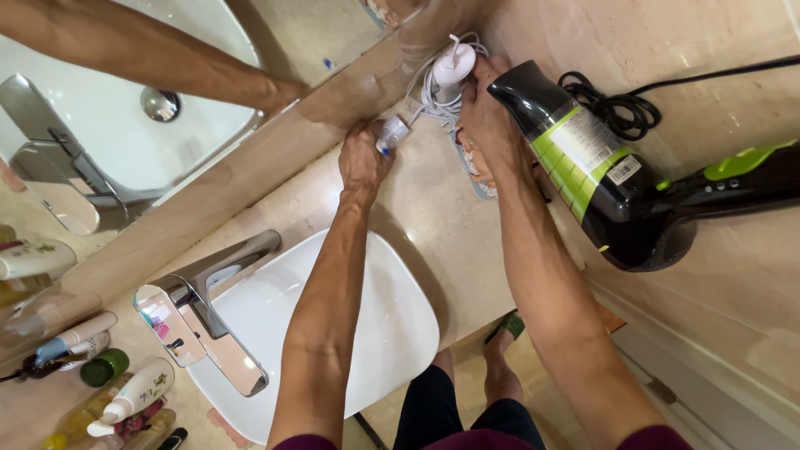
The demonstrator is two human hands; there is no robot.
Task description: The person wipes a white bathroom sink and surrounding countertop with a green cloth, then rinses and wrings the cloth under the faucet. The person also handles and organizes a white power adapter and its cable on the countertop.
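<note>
My left hand [362, 158] reaches over the counter and pinches a small white plug [392, 132] at the end of a white cord [425, 100]. My right hand [483, 117] grips a white charger base [452, 65] with the cord bundled around it, close to the mirror [167, 67]. Both hands are at the far corner of the beige counter [433, 208]. The mirror reflects one of my arms.
A black and green hair dryer [608, 183] hangs on the right wall with its black cable [617, 108]. A white basin [392, 317] and chrome tap [208, 308] lie below my arms. Several bottles [125, 392] stand at the left.
</note>
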